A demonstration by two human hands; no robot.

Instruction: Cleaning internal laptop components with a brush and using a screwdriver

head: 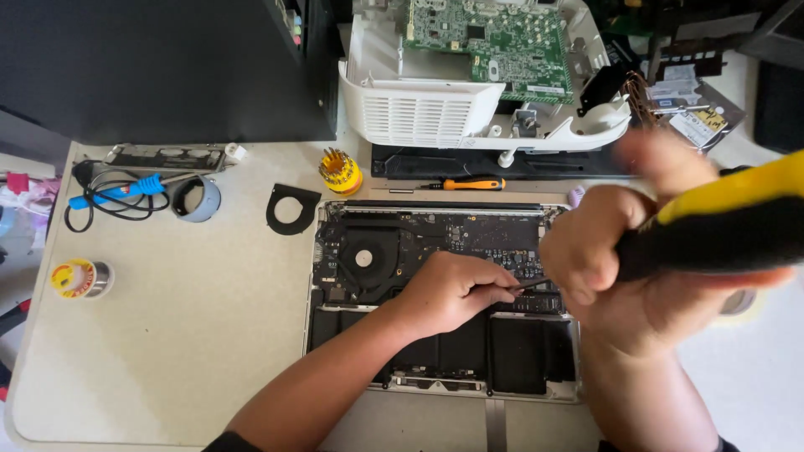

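Note:
An opened laptop (435,234) lies bottom-up on the desk, its fan, circuit board and black battery cells exposed. My left hand (456,289) rests on the middle of the board, fingers curled and pinching the thin metal shaft of a tool near its tip. My right hand (611,259), close to the camera and blurred, grips the black and yellow handle of a screwdriver (720,226) whose shaft (529,283) slants down to the left toward the board's right side.
A dismantled white device (419,109) with a green circuit board stands behind the laptop. An orange-handled screwdriver (473,183), a yellow bit holder (340,172), a black bracket (291,209), a tape roll (198,199), a blue-handled tool with cable (117,192) and a solder spool (77,279) lie around.

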